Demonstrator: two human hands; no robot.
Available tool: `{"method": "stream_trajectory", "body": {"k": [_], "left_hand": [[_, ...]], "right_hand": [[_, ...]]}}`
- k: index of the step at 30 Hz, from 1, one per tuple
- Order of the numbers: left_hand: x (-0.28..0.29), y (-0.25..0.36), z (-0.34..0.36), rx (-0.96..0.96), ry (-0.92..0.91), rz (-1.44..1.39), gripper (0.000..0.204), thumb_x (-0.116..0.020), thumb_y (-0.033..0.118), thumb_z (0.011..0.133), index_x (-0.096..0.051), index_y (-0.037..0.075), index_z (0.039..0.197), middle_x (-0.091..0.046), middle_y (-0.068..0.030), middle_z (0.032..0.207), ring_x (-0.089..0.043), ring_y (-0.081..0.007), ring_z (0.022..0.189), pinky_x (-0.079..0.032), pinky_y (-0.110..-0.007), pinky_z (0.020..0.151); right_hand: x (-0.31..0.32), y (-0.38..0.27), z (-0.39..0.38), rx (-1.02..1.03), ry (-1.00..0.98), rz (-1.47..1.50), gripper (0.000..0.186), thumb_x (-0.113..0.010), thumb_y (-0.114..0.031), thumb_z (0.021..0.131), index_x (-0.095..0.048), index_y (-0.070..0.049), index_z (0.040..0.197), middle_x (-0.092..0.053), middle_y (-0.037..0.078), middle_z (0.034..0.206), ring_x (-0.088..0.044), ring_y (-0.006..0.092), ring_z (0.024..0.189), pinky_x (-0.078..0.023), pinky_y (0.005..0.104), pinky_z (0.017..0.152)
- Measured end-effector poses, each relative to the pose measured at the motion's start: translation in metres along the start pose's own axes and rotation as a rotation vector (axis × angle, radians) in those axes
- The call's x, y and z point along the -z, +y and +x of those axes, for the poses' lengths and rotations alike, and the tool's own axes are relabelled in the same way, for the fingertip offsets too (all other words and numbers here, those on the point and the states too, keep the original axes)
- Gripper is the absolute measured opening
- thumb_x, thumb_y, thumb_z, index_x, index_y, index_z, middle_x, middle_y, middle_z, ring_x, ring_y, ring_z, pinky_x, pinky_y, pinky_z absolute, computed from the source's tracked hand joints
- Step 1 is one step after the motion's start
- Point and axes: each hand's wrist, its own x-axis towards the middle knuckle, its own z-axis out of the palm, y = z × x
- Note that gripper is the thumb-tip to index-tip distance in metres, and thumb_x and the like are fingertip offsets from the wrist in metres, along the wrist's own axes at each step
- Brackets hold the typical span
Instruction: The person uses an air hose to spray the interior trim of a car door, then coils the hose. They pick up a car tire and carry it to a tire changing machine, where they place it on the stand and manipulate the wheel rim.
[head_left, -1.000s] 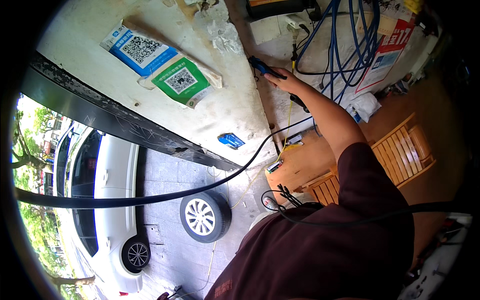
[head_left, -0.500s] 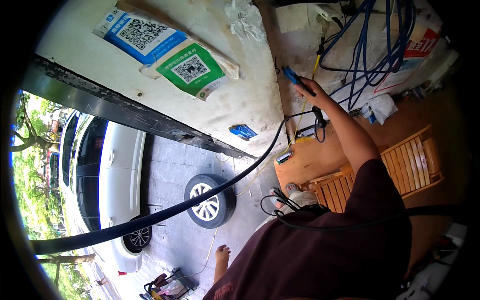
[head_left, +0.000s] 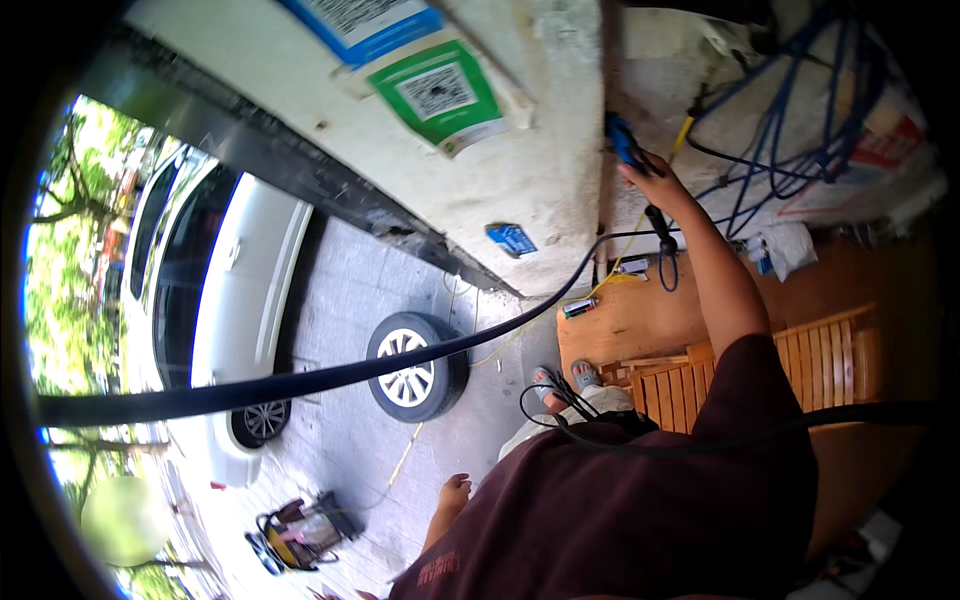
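My right arm stretches up to the wall corner, where my right hand (head_left: 655,180) is closed around a blue and black hand tool (head_left: 628,145). The tool's blue end lies beside the wall's edge; its exact kind is unclear. Below that hand hangs a black cable fitting (head_left: 660,230) with a loop of cord, next to a yellow cord. My left hand (head_left: 455,490) hangs low beside my maroon shirt, fingers loosely bent and nothing visible in it. A thick black cable (head_left: 300,385) crosses in front of the view.
A loose car wheel (head_left: 410,367) lies on the paving near a white car (head_left: 250,270). A wheeled cart with tools (head_left: 305,535) stands lower left. Coiled blue hose (head_left: 790,130) hangs at upper right. A slatted wooden chair (head_left: 790,375) is at my right.
My right hand with the tool has shifted slightly right and stays beside the wall's edge. The view has turned, so more of the cart shows. My left hand still hangs low.
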Motion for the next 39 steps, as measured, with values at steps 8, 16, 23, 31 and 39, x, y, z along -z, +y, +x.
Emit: {"method": "stream_trajectory", "body": {"k": [8,16,23,31,39], "left_hand": [[-0.051,-0.143,0.023,0.216,0.074,-0.404,0.037,-0.064,0.014,0.089,-0.07,0.004,0.124,-0.075,-0.0124,0.094,-0.071,-0.0197,0.08,-0.057,-0.034,0.072],[-0.091,-0.152,0.03,0.148,0.137,-0.467,0.035,-0.065,0.015,0.087,-0.071,0.001,0.119,-0.076,-0.0171,0.1,-0.073,-0.0226,0.089,-0.057,-0.035,0.079],[-0.084,-0.26,0.056,0.332,0.362,-0.664,0.032,-0.064,0.017,0.088,-0.071,0.001,0.115,-0.076,-0.0177,0.098,-0.073,-0.0254,0.09,-0.057,-0.036,0.08],[-0.06,-0.255,0.016,0.661,0.581,-1.375,0.031,-0.055,0.01,0.097,-0.062,0.001,0.126,-0.07,-0.0099,0.105,-0.065,-0.0143,0.079,-0.05,-0.027,0.066],[-0.157,-0.134,-0.003,1.057,0.628,-1.65,0.024,-0.052,0.009,0.101,-0.06,0.001,0.122,-0.067,-0.0069,0.097,-0.061,-0.0114,0.072,-0.046,-0.024,0.058]], "right_hand": [[-0.052,0.221,-0.123,-0.078,0.907,-0.585,0.043,-0.073,-0.011,0.086,-0.065,0.004,0.126,-0.069,0.024,0.119,-0.065,0.0421,0.11,-0.052,0.0496,0.096],[-0.206,0.22,-0.288,-1.444,-0.328,-0.073,0.037,-0.057,-0.023,0.098,-0.063,-0.016,0.133,-0.071,0.005,0.091,-0.063,0.0216,0.068,-0.052,0.0339,0.063],[-0.351,0.196,-0.199,-1.08,-0.613,-0.333,0.031,-0.059,-0.025,0.1,-0.063,-0.01,0.126,-0.067,0.006,0.092,-0.064,0.0192,0.076,-0.052,0.0344,0.067],[-0.517,0.152,-0.037,-0.84,-0.876,-0.669,0.026,-0.06,-0.024,0.099,-0.064,-0.012,0.123,-0.066,0.003,0.092,-0.063,0.0152,0.077,-0.05,0.0309,0.067],[-0.752,0.209,0.097,-0.603,-1.21,-0.874,0.023,-0.064,-0.016,0.096,-0.064,-0.009,0.118,-0.064,0.001,0.086,-0.059,0.0119,0.069,-0.045,0.028,0.055]]}}
